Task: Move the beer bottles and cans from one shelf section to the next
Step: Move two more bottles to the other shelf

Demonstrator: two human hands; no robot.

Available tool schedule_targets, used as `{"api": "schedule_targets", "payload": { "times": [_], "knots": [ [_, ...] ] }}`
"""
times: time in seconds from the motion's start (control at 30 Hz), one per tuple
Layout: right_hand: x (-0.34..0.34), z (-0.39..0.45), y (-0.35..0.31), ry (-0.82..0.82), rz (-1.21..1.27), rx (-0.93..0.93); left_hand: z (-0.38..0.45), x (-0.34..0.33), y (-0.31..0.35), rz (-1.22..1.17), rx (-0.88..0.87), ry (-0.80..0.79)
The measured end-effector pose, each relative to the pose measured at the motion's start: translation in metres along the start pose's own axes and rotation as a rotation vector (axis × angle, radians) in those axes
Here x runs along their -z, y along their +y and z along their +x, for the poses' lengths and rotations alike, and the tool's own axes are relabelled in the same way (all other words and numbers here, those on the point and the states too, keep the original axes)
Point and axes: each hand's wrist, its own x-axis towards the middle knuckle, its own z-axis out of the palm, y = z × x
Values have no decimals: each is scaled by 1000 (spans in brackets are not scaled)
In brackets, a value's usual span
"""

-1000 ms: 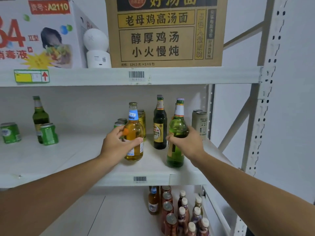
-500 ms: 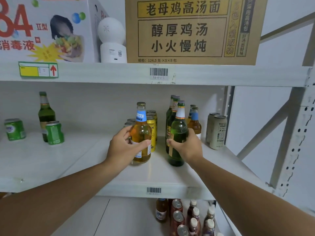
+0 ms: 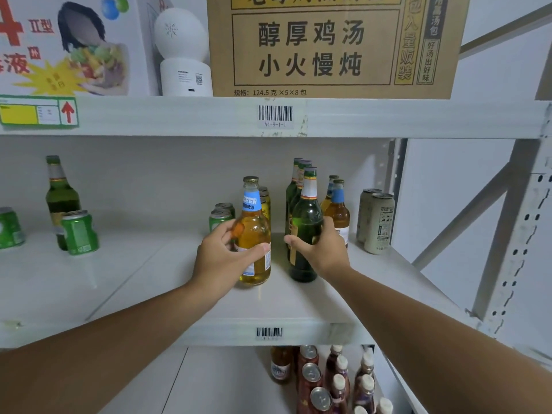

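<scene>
My left hand (image 3: 222, 258) grips a clear bottle of amber beer (image 3: 253, 231) with a blue neck label, upright on the white middle shelf (image 3: 298, 300). My right hand (image 3: 324, 252) grips a dark green beer bottle (image 3: 306, 225) standing just right of it. Behind them stand more green bottles (image 3: 295, 186), two amber bottles (image 3: 339, 207), green cans (image 3: 221, 216), a yellow can (image 3: 264, 201) and two pale cans (image 3: 378, 222). In the left section stand a green bottle (image 3: 59, 195) and two green cans (image 3: 79, 233).
The upper shelf (image 3: 179, 116) carries a brown carton (image 3: 334, 46), a white round device (image 3: 183, 52) and a printed white box (image 3: 68, 46). Bottles and cans (image 3: 325, 380) fill the lower shelf at right. A perforated grey upright (image 3: 519, 234) frames the right side.
The view has moved closer and slightly down. Both hands keep their grip on the same two bottles, which stand on the shelf about where they were.
</scene>
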Motion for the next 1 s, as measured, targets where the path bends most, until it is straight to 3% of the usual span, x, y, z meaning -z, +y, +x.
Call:
{"api": "schedule_targets", "payload": {
  "times": [0.1, 0.27, 0.37, 0.47, 0.57, 0.7, 1.0],
  "knots": [
    [10, -9, 5, -55, -21, 20, -2, -5, -1, 3, -2, -34],
    [53, -30, 22, -98, -329, 127, -3, -21, 8, -9, -16, -48],
    [83, -32, 39, -85, -471, 99, -8, -40, 17, -16, -18, -63],
    [108, -29, 53, -88, -457, 39, -19, -62, 29, -25, -25, -60],
    [133, -36, 61, -132, -517, 74, -32, -90, 34, -39, -10, -32],
    [160, -43, 69, -274, -803, 157, -41, -133, 40, -35, -14, 1],
    [194, -39, 86, -236, -706, 91, -33, -225, 23, 69, 82, 87]
  ]
}}
